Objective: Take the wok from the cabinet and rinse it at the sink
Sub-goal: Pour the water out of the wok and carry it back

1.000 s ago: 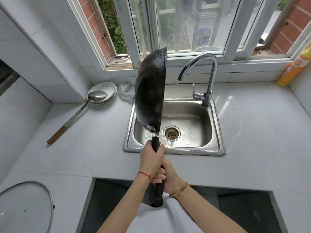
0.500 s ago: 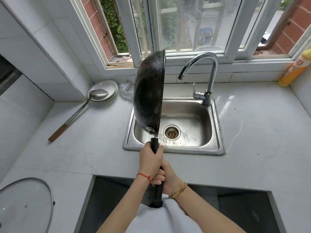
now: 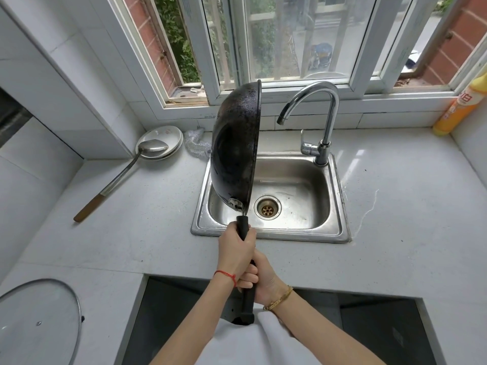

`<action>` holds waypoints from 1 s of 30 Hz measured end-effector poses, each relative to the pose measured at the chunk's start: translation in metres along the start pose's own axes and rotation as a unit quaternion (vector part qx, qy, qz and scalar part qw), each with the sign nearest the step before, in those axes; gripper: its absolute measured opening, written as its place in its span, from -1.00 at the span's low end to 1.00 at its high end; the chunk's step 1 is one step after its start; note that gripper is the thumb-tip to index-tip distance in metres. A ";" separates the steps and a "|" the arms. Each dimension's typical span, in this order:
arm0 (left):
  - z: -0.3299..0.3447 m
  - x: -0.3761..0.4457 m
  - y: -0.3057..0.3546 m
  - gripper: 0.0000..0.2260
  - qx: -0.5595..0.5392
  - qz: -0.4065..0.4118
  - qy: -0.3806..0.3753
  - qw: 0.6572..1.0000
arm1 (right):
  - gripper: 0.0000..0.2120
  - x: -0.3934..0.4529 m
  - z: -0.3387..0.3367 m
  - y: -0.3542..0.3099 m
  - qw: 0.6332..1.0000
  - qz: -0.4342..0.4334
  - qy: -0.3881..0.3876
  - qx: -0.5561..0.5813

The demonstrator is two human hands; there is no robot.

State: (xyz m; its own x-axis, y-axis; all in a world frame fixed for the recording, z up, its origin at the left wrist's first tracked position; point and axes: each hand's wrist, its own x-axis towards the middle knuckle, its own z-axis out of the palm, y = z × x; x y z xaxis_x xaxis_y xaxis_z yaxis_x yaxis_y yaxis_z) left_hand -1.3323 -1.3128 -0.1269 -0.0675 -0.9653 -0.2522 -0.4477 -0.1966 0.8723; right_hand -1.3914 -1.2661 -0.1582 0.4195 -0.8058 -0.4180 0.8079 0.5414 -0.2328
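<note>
Hands, left [image 3: 237, 252] and right [image 3: 259, 279], grip wok [image 3: 235, 154] handle tightly, edge-up over sink [image 3: 340, 206].

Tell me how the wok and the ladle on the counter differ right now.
The wok is black, held on edge over the sink by the left hand and right hand; the ladle is silver and lies untouched on the counter. The wok's handle is black, while the ladle's ends in brown wood. The wok hangs in the air; the ladle's bowl rests on a white plate. Both have long handles.
</note>
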 end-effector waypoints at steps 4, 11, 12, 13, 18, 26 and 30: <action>0.001 0.001 0.000 -0.87 0.001 -0.002 0.000 1.000 | -0.50 -0.001 0.001 -0.001 1.000 -0.002 0.000 0.002; 0.002 0.003 -0.001 -0.89 -0.001 -0.003 0.004 1.000 | -0.55 0.001 -0.001 -0.001 1.000 -0.003 -0.018 -0.011; 0.002 0.003 -0.001 -0.89 -0.001 -0.002 0.005 1.000 | -0.54 0.001 -0.001 -0.001 1.000 -0.003 -0.015 -0.009; 0.002 0.003 -0.002 -0.90 0.000 -0.003 0.006 1.000 | -0.53 0.001 -0.001 -0.001 1.000 -0.002 -0.013 -0.007; 0.001 0.004 0.000 -0.90 0.000 -0.006 0.002 1.000 | -0.51 0.002 0.000 -0.003 1.000 -0.003 0.000 0.001; -0.003 0.007 0.006 -0.92 0.003 0.011 0.013 1.000 | -0.55 0.004 0.004 -0.006 0.999 0.000 -0.036 -0.022; -0.002 0.009 0.007 -0.92 0.003 0.009 0.015 1.000 | -0.55 0.008 0.001 -0.007 0.999 0.003 -0.045 -0.017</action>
State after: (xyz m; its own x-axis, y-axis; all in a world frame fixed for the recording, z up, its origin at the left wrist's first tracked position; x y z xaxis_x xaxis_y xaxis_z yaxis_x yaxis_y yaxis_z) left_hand -1.3340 -1.3228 -0.1225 -0.0495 -0.9734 -0.2235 -0.4515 -0.1779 0.8744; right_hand -1.3937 -1.2766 -0.1585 0.4606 -0.8202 -0.3394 0.7916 0.5525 -0.2608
